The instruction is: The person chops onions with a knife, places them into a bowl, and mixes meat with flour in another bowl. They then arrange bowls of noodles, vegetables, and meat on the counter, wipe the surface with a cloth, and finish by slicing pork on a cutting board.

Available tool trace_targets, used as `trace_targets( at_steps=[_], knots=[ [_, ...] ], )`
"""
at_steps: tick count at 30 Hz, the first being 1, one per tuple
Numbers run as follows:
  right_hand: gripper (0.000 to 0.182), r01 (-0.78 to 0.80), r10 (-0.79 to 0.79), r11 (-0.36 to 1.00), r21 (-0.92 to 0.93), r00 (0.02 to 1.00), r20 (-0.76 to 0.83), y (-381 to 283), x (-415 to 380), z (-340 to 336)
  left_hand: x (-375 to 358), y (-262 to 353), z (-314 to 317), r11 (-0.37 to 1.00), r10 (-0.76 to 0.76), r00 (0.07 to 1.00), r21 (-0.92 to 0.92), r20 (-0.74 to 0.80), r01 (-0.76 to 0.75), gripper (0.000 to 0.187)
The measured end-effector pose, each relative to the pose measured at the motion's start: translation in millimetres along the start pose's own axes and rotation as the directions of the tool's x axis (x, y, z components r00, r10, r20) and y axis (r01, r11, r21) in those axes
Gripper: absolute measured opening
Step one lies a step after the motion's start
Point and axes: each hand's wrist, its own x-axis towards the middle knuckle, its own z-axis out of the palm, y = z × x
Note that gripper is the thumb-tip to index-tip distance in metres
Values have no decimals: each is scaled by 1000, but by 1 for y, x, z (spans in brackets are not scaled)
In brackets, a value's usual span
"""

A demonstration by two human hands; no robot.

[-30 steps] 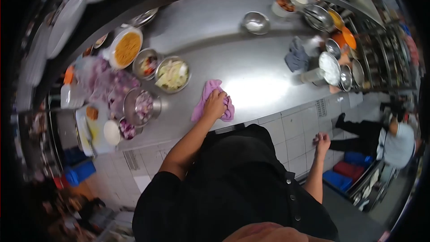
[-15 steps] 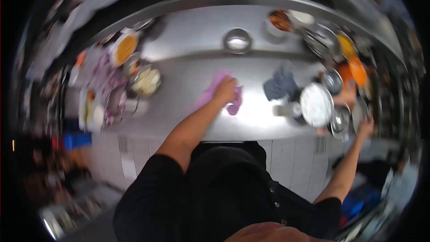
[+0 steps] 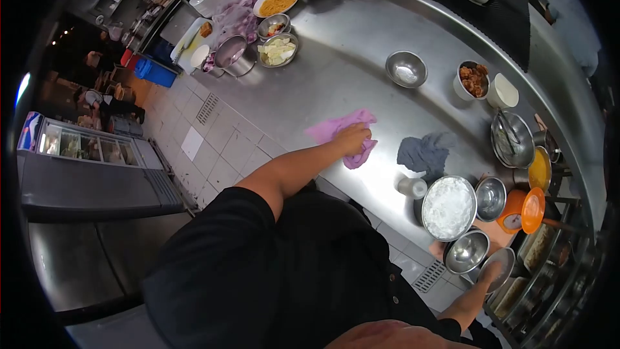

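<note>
Grey bowl [image 3: 506, 260]: R hand [image 3: 489, 280] on; 1s ago off

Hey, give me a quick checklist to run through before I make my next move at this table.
1. Left hand on the pink cloth: ok, it is on top of it.
2. Right hand has a firm grip on the outermost bowl: cannot tell, the fingers are not clear enough.
3. Free space around the right hand: not ok, a metal bowl stands close by.
4. Grey cloth apart from the pink one: ok, there is a gap between them.
5. Bowl of white powder upright: ok, it sits level on the table.
</note>
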Motion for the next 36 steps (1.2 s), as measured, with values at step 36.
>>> trace_targets(
  at_steps=[36],
  knots=[
    [73,538,-502,784,310,843,-195,-884,-223,-169,-550,-376,-18,531,-841,424,-672,-338,517,52]
  ],
)
